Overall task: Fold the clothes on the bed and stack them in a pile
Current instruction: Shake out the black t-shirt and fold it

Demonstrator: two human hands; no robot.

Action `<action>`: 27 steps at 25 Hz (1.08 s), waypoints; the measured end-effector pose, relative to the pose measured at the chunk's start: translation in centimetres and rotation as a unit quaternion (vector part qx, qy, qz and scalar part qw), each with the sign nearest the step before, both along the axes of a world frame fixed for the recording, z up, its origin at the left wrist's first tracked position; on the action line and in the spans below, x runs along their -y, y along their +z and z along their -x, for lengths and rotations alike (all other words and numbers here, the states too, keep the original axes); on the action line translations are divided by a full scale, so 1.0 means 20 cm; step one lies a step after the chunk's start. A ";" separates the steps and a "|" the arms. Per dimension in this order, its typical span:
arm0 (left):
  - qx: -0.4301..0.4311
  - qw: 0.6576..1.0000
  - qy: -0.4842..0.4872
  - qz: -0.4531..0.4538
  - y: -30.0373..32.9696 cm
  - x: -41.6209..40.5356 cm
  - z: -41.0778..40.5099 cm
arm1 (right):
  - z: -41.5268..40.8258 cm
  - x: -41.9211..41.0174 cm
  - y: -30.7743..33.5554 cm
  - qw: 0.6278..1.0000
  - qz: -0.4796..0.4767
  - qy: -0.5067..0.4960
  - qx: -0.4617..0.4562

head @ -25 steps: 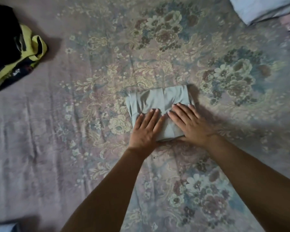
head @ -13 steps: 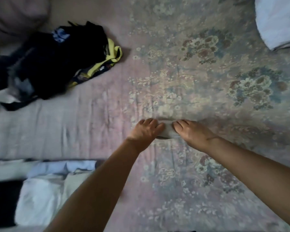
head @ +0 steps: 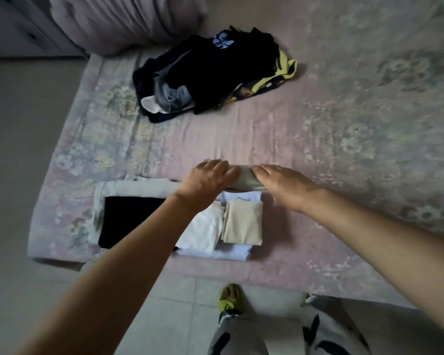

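A folded grey-green garment (head: 244,181) is held between my left hand (head: 207,179) and my right hand (head: 283,185), just above the far edge of the folded pile. The pile lies near the bed's front left corner: a black piece (head: 128,221), a white piece (head: 203,230), a beige piece (head: 244,224), and a pale blue one (head: 233,252) underneath. An unfolded heap of dark clothes (head: 205,73) with a yellow-trimmed item (head: 285,70) lies further back on the floral bedsheet (head: 318,139).
A pinkish rolled quilt or pillow (head: 128,19) sits at the bed's far left. Tiled floor (head: 16,175) runs along the left and front of the bed. My foot in a yellow-green sandal (head: 230,301) and patterned trousers (head: 280,331) are at the bottom.
Both hands went from pressing the garment flat on the sheet to gripping it and carrying it left and toward me, over the folded pile. The view swung left and back.
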State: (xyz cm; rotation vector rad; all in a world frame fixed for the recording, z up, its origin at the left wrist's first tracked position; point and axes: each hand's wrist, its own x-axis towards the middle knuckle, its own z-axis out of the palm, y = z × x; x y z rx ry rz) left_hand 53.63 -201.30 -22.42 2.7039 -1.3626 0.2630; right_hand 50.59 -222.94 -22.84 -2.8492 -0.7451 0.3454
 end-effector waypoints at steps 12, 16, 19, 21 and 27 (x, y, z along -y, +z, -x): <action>-0.178 0.972 0.119 -0.101 -0.72 -0.53 0.81 | 0.71 -0.62 -0.66 0.958 0.103 -0.149 -0.221; -0.184 0.968 0.139 -0.095 -0.66 -0.40 0.56 | 0.55 -0.61 -0.64 0.985 0.081 -0.139 -0.062; -0.199 0.962 0.139 -0.125 -0.85 -0.41 0.51 | 0.50 -0.57 -0.81 0.984 0.101 -0.117 -0.088; -0.216 0.957 0.147 -0.126 -0.94 -0.42 0.53 | 0.50 -0.53 -0.90 0.983 0.108 -0.111 -0.104; -0.187 0.968 0.149 -0.078 -0.80 -0.35 0.43 | 0.41 -0.41 -0.78 0.994 0.006 -0.092 -0.062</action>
